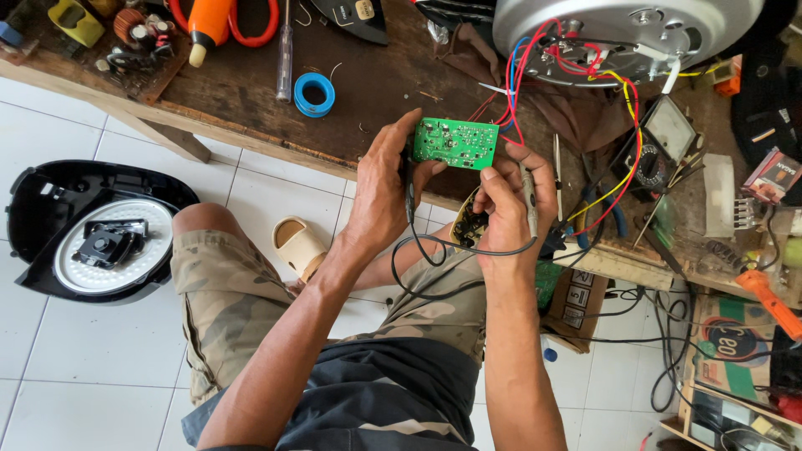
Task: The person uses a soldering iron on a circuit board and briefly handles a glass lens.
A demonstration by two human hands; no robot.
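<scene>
Left hand (pixel 380 196) and right hand (pixel 501 205) both pinch the small green rectangular circuit board (pixel 455 143) by its edges, above the worn brown wooden bench (pixel 251 100). Looks light, stiff, fragile; edges seem safest. Red, blue wires (pixel 518 75) tether it to the upturned grey round appliance base (pixel 626 38).

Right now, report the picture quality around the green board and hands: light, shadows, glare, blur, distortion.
Head view: even daylight; the green circuit board and both hands, left and right, are sharp, without motion blur. Mild glare on the silver appliance base and the white floor tiles. Soft shadow under the wooden bench. Wide-angle lens bends the bench edge and stretches the corners.
</scene>
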